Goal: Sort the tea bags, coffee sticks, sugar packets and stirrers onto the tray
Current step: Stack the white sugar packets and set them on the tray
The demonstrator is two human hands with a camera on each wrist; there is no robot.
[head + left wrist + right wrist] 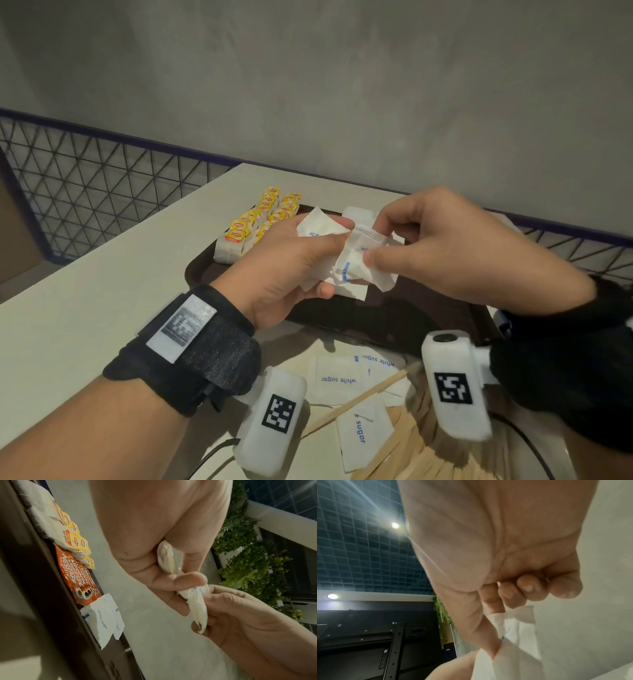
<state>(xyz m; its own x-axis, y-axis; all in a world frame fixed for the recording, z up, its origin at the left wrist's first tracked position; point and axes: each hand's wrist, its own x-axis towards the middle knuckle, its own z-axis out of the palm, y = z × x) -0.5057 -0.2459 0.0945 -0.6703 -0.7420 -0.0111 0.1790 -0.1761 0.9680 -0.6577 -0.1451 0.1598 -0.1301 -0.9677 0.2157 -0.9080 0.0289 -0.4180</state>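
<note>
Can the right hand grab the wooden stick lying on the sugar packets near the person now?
Probably not yet. The right hand and left hand both pinch a bunch of sugar packets over the tray. The wooden stick lies uncovered just below, so it looks reachable once the packets are put down.

Tray [404, 318]: dark brown. Tea bags [255, 228]: white, with yellow-and-red tags. Coffee sticks [75, 574]: orange-red, white lettering, black cup motif. Sugar packets [337, 378]: white, blue lettering and a blue stripe. Stirrers [404, 452]: pale wood. Tabletop [102, 274]: off-white. Wrist bands [191, 346]: black; white camera housings [274, 414] bear black-and-white square codes. Wall [308, 85]: mottled grey.
</note>
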